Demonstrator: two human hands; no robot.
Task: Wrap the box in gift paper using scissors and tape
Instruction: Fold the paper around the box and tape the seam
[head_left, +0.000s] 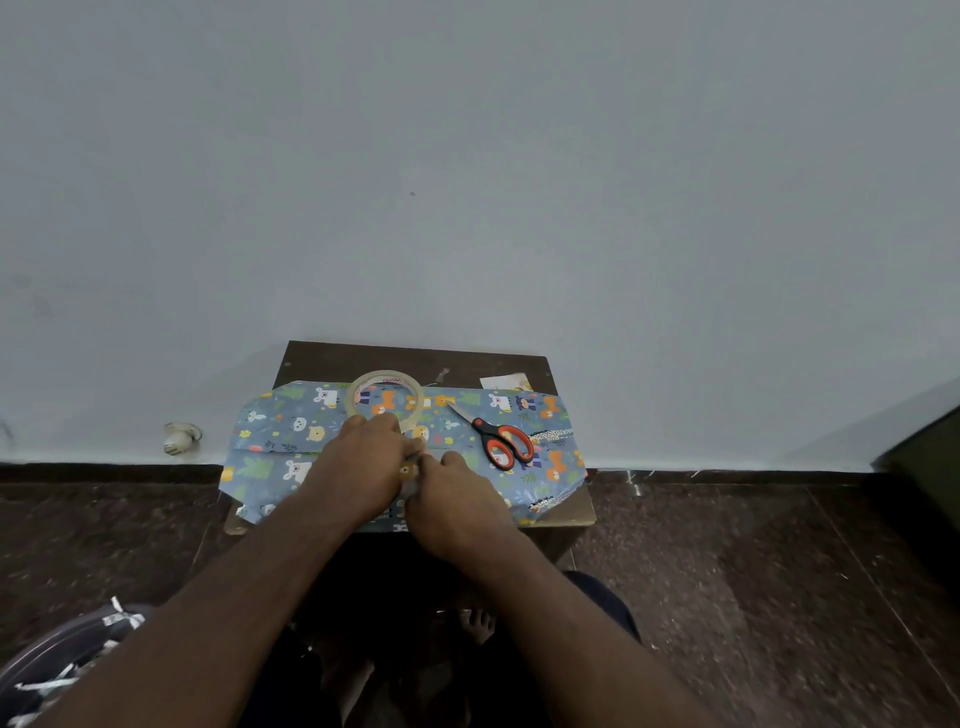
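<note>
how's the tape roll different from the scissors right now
The tape roll is a pale, see-through ring; the scissors are long, with orange and black handles and metal blades. The roll lies just beyond the left hand, perhaps touching it; the scissors lie apart from both hands, right of the right hand. Both rest on the gift paper.

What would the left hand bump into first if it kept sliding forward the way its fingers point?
Most likely the tape roll. The left hand points up and slightly right across the gift paper, and the roll lies just past its fingertips. Depth is hard to judge here.
</note>
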